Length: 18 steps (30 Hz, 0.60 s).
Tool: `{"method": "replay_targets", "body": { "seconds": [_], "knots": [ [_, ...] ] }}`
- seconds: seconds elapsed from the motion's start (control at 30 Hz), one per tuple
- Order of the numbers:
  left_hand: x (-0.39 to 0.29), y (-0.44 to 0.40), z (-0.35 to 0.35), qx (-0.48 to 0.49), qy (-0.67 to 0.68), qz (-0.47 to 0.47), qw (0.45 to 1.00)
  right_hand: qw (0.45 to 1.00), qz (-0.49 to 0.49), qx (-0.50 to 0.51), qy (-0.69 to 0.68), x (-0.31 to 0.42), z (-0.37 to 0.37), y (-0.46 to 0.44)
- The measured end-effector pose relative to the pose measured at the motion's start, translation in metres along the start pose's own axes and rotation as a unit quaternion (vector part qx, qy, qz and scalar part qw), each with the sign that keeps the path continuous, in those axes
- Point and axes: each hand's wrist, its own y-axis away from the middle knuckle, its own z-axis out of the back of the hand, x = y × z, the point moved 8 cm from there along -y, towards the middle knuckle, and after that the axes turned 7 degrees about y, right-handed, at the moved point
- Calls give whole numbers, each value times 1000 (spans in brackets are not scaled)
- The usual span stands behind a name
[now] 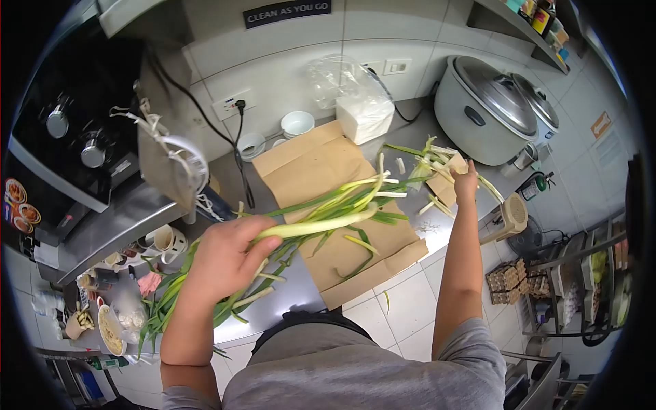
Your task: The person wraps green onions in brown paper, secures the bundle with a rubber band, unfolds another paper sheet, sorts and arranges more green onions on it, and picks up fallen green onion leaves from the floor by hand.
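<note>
My left hand (236, 253) is closed round a thick, pale green leek (331, 222), its white end pointing right. Under and beside that hand lie more leeks (181, 301), with long green leaves trailing left over the counter edge. Others rest across a brown paper sheet (311, 164) in the middle. Stretched out to the right, my right hand (465, 180) is at a heap of leek trimmings (427, 164). Its thumb and a finger look apart; the rest of its fingers are partly hidden. A piece of cardboard (441, 188) lies under some trimmings.
Large rice cookers (485, 102) stand at the back right, near a white stack of napkins or bags (365, 119). Small white bowls (297, 123) sit by the wall. A beige handled tool (512, 213) juts past the right counter edge. Egg trays (507, 281) are lower right.
</note>
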Motion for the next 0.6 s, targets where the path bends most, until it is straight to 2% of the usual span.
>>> {"method": "replay_targets", "body": {
  "seconds": [0.03,0.07,0.1,0.13,0.2,0.23,0.27,0.3,0.33,0.37,0.43,0.47,0.6],
  "knots": [
    [-15,-11,-9,-10,-25,-42,999,998,-13,30,44,-5,-3,0],
    [-22,-23,-22,8,-45,-33,998,998,-33,61,4,-20,-16,-3],
    [-26,-32,-34,8,-48,-32,998,981,-52,136,-130,-7,-21,11],
    [-29,-42,-49,9,-74,-57,996,940,-69,206,-262,30,-16,39],
    [-23,-54,-82,10,-104,-108,989,885,84,283,-361,116,18,100],
    [-21,-59,-93,20,-105,-109,988,872,227,290,-321,152,31,131],
    [-28,-62,-103,24,-114,-154,981,843,361,291,-273,178,43,161],
    [-37,-64,-112,28,-121,-202,971,818,411,342,-213,193,45,183],
    [-37,-66,-118,42,-120,-208,970,784,459,390,-152,197,46,200],
    [-39,-65,-117,33,-147,-235,960,790,451,386,-154,191,52,196],
    [-41,-61,-120,23,-176,-260,949,786,297,502,-206,168,42,189],
    [-42,-57,-122,14,-182,-274,944,791,322,486,-185,162,43,185],
    [-36,-49,-130,-13,-188,-292,938,812,322,466,-141,147,44,177]
  ]
}}
